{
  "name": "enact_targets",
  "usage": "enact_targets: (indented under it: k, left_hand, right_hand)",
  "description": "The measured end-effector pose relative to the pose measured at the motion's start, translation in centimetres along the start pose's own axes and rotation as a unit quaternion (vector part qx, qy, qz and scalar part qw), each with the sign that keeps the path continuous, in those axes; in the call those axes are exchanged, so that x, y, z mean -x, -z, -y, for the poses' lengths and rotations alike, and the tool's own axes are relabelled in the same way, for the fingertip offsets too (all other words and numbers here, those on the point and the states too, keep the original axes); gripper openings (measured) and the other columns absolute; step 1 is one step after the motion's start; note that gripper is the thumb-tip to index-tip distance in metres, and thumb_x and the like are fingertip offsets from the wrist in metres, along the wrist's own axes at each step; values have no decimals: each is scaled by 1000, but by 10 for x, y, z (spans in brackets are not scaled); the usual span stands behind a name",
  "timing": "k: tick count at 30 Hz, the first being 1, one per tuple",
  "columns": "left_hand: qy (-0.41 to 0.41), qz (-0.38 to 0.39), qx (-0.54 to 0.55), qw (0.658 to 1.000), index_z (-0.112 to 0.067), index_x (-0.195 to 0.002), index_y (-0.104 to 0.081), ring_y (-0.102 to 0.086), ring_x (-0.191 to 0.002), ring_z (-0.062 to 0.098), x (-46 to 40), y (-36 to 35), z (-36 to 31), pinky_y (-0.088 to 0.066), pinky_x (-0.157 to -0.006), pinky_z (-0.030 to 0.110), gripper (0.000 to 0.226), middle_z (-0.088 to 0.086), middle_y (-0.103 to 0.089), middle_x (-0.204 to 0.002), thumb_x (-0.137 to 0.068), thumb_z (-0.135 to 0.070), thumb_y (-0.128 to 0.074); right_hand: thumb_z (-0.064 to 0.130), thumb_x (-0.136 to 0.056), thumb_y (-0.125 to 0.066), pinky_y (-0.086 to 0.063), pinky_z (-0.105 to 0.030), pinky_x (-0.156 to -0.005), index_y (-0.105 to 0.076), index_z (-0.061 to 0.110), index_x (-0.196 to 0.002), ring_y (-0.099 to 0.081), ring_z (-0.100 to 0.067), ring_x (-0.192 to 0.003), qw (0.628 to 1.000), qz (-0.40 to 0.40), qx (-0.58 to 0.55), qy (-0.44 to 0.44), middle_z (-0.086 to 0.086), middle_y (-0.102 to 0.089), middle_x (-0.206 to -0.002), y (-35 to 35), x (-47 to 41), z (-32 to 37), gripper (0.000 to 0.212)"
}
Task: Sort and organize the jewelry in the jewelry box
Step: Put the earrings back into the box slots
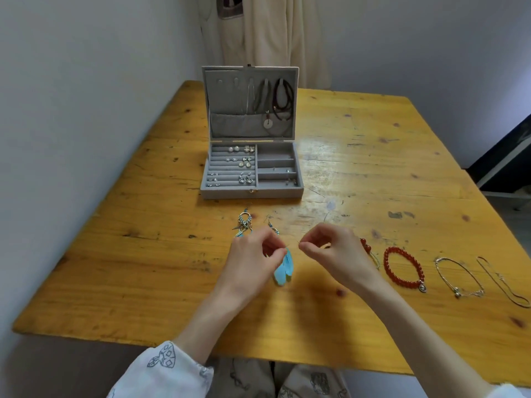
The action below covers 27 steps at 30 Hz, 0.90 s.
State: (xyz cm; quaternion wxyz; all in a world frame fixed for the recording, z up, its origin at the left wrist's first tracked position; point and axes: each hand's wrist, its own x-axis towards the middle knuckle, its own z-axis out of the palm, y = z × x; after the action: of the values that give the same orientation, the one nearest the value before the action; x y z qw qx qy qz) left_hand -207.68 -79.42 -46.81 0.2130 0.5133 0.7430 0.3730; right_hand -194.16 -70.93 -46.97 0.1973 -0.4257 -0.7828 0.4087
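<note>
Blue feather earring (284, 267): lying on the yellow wooden table (143, 254), right between the two hands
Left hand (253, 264): fingers are curling and pinching something thin near the top of the feather; I cannot tell just what
Right hand (333, 251): pinching the other end of a thin wire or hook
Other earring (244, 224): lying just beside the left hand, waiting
Grey jewelry box (251, 170): sitting open, farther back on the table
Red bead bracelet (403, 268): lying off to the right with two silver chains (459, 278)
Doing it well: holding the tiny hook softly, not pulling hard, keeping the feather flat, then putting both blue ones in together
</note>
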Motion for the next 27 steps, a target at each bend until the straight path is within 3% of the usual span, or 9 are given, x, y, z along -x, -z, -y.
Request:
enact_targets:
  k: [7,10,12,16,19,21,24,27]
  left_hand:
    - [24,-75,10,997,-26,-76,-65,-57,-63,-4,-44,65,24,-43,-59,5,13,-16,-63,-70,-80,-14,-69]
    - [38,-97,11,995,-27,-74,-66,-57,-61,-2,-67,86,40,-44,-60,7,15,-15,-65,-70,-78,-14,-70]
    - [41,-103,13,994,-26,-73,-66,-57,-57,-2,-88,98,51,-46,-60,10,16,-12,-65,-67,-78,-12,-71]
    - [50,-85,-10,995,-19,-75,-68,-58,-55,2,-134,112,65,-48,-60,14,10,-3,-67,-66,-79,-11,-69]
    - [48,-51,-73,995,-16,-81,-71,-53,-63,-2,-164,117,74,-39,-60,5,2,-7,-63,-72,-79,-16,-70]
    - [46,-26,-119,992,-18,-83,-72,-45,-66,-3,-181,118,80,-34,-60,9,5,-12,-52,-74,-79,-20,-70]
    - [50,7,-181,982,-22,-87,-72,-42,-85,8,-198,115,85,-34,-81,24,10,-10,-38,-76,-79,-26,-70]
    - [47,27,-241,969,-23,-90,-71,-37,-108,19,-206,109,87,-34,-97,36,12,-3,-37,-89,-81,-28,-67]
  right_hand:
    - [10,-79,-68,-45,-17,-62,-62,23,-69,-57,-4,-65,995,-4,-101,6,8,-63,-69,-21,-61,46,17]
    - [13,-80,-68,-46,-23,-64,-61,24,-74,-59,-6,-69,992,-3,-129,2,3,-66,-75,-30,-90,58,14]
    - [13,-82,-66,-47,-19,-63,-64,23,-82,-59,-2,-69,990,15,-140,0,3,-67,-78,-34,-113,64,10]
    - [13,-85,-63,-41,-14,-57,-71,17,-88,-55,1,-60,994,22,-104,10,7,-64,-70,-41,-155,72,10]
    - [10,-82,-63,-44,-17,-56,-68,20,-77,-56,-2,-60,995,29,-92,-8,3,-66,-69,-48,-183,74,12]
    - [6,-79,-64,-45,-21,-56,-66,20,-70,-56,-5,-58,995,40,-93,-25,1,-65,-66,-53,-200,76,16]
    - [8,-77,-65,-42,-17,-50,-65,22,-66,-54,-3,-51,996,54,-61,-38,3,-64,-60,-60,-218,78,17]
    - [9,-74,-66,-42,-17,-47,-67,19,-68,-49,-2,-43,995,65,-51,-50,5,-62,-58,-67,-229,79,13]
